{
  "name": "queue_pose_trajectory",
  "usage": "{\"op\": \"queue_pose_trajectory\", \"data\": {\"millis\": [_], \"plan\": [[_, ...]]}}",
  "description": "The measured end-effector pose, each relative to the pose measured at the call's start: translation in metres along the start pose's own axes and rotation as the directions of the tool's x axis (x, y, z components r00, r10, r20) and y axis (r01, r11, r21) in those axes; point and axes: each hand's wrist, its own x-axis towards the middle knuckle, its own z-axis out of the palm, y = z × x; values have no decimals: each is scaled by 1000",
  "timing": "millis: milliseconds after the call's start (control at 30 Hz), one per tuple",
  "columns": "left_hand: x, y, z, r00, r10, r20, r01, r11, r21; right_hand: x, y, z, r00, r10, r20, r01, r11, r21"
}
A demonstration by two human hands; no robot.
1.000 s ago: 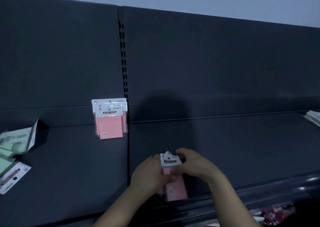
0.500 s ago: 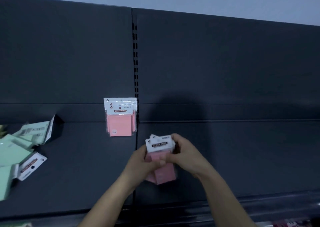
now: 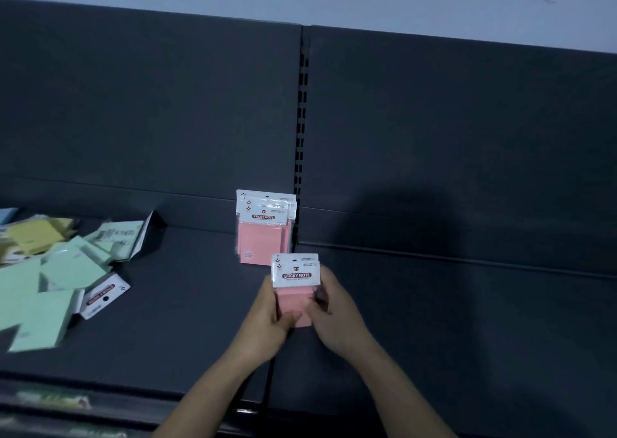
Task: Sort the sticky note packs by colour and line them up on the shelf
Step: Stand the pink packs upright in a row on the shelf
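Both hands hold a small stack of pink sticky note packs (image 3: pixel 295 282) upright over the dark shelf (image 3: pixel 187 324), near its middle seam. My left hand (image 3: pixel 267 324) grips the stack's left side and my right hand (image 3: pixel 334 317) grips its right side. Just behind it, a few more pink packs (image 3: pixel 263 227) stand leaning against the shelf's back panel. At the far left lies a loose heap of green packs (image 3: pixel 63 270), with a yellow pack (image 3: pixel 40 233) among them.
The shelf's right half (image 3: pixel 467 320) is a bare dark surface. A slotted upright (image 3: pixel 301 130) divides the two back panels. A blue pack edge (image 3: pixel 6 215) shows at the far left. The front lip (image 3: pixel 100 404) runs along the bottom.
Both hands have carried the pink stack up and forward, closer to the standing pink packs. The view has swung left, bringing more of the green and yellow heap into sight.
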Motion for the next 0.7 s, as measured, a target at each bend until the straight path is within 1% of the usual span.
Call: {"op": "queue_pose_trajectory", "data": {"millis": [167, 267, 400, 467, 600, 700], "plan": [[17, 9, -26, 997, -10, -76, 15, 997, 69, 25, -8, 8, 994, -65, -92, 59, 996, -60], [36, 9, -46, 994, -7, -113, 19, 994, 109, 49, -15, 20, 990, -92, -103, 82, 992, -95], [65, 1, -70, 988, 4, -156, 22, 986, 166, 80, -26, 38, 989, -86, -122, 71, 989, -128], [79, -5, -78, 985, 16, -173, 24, 975, 223, 93, -27, 49, 983, -70, -170, 46, 988, -144], [91, -22, -83, 981, 58, -187, 21, 919, 394, 107, -16, 67, 957, -63, -283, 8, 981, -192], [89, -37, -86, 984, 80, -162, -10, 920, 391, 106, -9, 77, 921, -82, -380, 2, 979, -205]]}}
